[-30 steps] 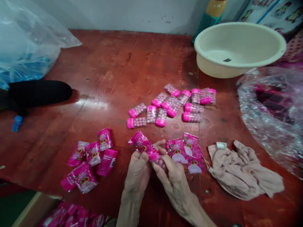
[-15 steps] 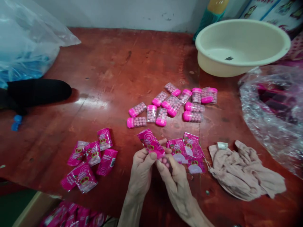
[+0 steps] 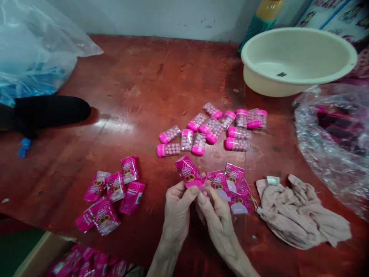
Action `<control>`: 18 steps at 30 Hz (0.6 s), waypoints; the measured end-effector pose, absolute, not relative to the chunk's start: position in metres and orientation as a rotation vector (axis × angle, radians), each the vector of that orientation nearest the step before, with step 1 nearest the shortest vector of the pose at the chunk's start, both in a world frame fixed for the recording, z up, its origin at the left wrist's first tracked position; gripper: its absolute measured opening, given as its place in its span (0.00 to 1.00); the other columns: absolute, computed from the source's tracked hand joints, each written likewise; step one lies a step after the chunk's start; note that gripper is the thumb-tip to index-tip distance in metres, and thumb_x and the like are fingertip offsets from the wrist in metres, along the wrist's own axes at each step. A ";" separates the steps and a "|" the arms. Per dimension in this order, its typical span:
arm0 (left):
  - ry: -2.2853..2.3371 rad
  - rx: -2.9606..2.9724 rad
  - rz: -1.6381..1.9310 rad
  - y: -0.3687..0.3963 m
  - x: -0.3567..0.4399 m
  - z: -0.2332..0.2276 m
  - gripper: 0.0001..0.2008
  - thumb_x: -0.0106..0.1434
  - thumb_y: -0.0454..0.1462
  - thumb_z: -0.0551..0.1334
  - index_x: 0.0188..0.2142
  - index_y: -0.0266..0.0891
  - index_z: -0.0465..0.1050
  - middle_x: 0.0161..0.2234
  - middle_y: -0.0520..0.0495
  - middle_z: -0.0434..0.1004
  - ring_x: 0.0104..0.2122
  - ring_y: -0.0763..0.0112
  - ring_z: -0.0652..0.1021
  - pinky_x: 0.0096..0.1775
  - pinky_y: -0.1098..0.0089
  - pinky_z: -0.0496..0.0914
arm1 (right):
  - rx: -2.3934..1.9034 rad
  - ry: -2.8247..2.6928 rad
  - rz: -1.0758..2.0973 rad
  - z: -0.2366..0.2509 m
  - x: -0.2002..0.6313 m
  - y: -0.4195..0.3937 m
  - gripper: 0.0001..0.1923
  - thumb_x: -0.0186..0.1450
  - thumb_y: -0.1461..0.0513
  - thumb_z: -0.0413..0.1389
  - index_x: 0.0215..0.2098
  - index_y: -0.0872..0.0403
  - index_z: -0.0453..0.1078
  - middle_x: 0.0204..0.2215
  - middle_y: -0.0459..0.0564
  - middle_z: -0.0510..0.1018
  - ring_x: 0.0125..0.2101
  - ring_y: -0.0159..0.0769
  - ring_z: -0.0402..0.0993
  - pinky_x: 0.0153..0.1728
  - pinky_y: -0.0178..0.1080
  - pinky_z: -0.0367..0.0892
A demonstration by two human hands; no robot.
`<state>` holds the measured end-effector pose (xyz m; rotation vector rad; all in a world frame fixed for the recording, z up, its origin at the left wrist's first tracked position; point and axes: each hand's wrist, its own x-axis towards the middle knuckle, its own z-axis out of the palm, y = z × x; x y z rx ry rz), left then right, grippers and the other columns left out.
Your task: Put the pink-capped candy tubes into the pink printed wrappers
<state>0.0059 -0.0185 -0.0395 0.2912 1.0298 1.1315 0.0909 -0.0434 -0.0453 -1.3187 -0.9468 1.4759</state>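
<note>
Between my hands is a pink printed sleeve [image 3: 188, 172], with a small clear candy box [image 3: 206, 192] of pink balls partly at its lower end. My left hand [image 3: 179, 204] pinches the sleeve, thumb on top. My right hand [image 3: 215, 209] grips the candy box, its thumb beside the left one; fingers hide most of the box. Just right of them lie several flat pink sleeves [image 3: 235, 177]. Beyond my hands, several candy boxes with bright pink caps [image 3: 211, 129] are scattered. To the left sits a group of boxes in pink sleeves [image 3: 115, 186].
A cream basin [image 3: 298, 61] stands at the back right, near a bottle [image 3: 261, 23]. Crumpled clear plastic [image 3: 331, 154] and a beige cloth [image 3: 302, 211] lie right. At left are a black padded object [image 3: 54, 111] and plastic bag [image 3: 37, 46]. A carton [image 3: 40, 256] holds pink packs below the table edge.
My thumbs have come closer together, and the candy box shows less beyond the sleeve. The whole view has shifted slightly.
</note>
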 end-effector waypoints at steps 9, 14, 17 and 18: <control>1.074 0.359 1.253 -0.018 0.001 -0.040 0.07 0.54 0.35 0.65 0.32 0.36 0.79 0.28 0.46 0.81 0.30 0.68 0.77 0.38 0.69 0.69 | -1.291 -0.847 1.583 -0.046 0.088 -0.040 0.13 0.66 0.54 0.48 0.28 0.53 0.58 0.20 0.38 0.57 0.19 0.25 0.52 0.18 0.30 0.52; 1.176 0.413 1.241 -0.025 0.003 -0.045 0.05 0.54 0.32 0.64 0.31 0.37 0.79 0.26 0.50 0.79 0.27 0.72 0.75 0.34 0.73 0.69 | -1.513 -1.150 1.213 -0.051 0.085 -0.046 0.10 0.66 0.59 0.48 0.28 0.52 0.62 0.21 0.40 0.64 0.20 0.27 0.60 0.22 0.31 0.57; 1.239 0.436 1.243 -0.027 0.003 -0.046 0.03 0.53 0.32 0.65 0.29 0.37 0.79 0.26 0.51 0.79 0.28 0.71 0.76 0.36 0.72 0.69 | -1.545 -1.234 1.064 -0.052 0.086 -0.047 0.07 0.66 0.60 0.49 0.30 0.52 0.64 0.22 0.42 0.68 0.22 0.29 0.63 0.24 0.32 0.58; 1.249 0.438 1.247 -0.026 0.003 -0.047 0.02 0.52 0.32 0.66 0.28 0.37 0.78 0.26 0.51 0.79 0.28 0.70 0.76 0.36 0.72 0.70 | -1.529 -1.220 1.096 -0.052 0.086 -0.047 0.08 0.66 0.60 0.49 0.29 0.52 0.63 0.22 0.42 0.67 0.22 0.29 0.63 0.24 0.32 0.58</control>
